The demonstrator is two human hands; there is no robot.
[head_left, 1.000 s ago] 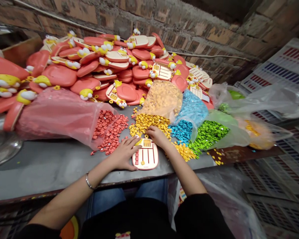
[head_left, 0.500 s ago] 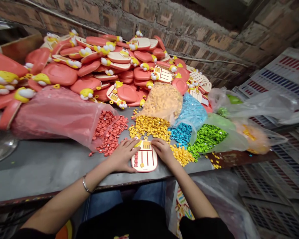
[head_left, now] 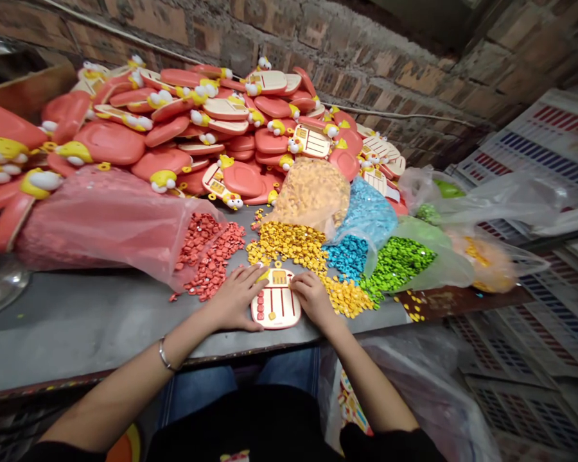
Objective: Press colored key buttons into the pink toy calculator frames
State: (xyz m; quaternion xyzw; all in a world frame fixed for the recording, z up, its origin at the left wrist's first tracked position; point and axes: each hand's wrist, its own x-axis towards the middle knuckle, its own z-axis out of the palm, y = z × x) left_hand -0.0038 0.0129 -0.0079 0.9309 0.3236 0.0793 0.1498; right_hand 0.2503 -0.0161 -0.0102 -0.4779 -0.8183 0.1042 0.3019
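A white toy board (head_left: 285,319) with a pink rim, dark red slots and a yellow animal head lies flat at the table's front. Several red pieces (head_left: 261,307) fill its left slot, and one yellow piece (head_left: 272,316) sits low in the slot beside it. My left hand (head_left: 236,294) grips the board's left side, fingers over the head and thumb near the lower edge. With fingertips bent together, my right hand (head_left: 314,298) touches the board's upper right; whatever they pinch is hidden. Loose yellow pieces (head_left: 349,296) lie beside my right hand.
Behind the board spread red pieces (head_left: 216,256), gold pieces (head_left: 293,242), blue pieces (head_left: 349,256) and green pieces (head_left: 397,262), spilling from plastic bags. A heap of pink toy boards (head_left: 241,176) stands against the brick wall (head_left: 366,77). Stacked crates (head_left: 549,147) are at right.
My right fingertips have drawn closer together and inward at the board's upper right. My left hand keeps its hold. The whole view has shifted slightly.
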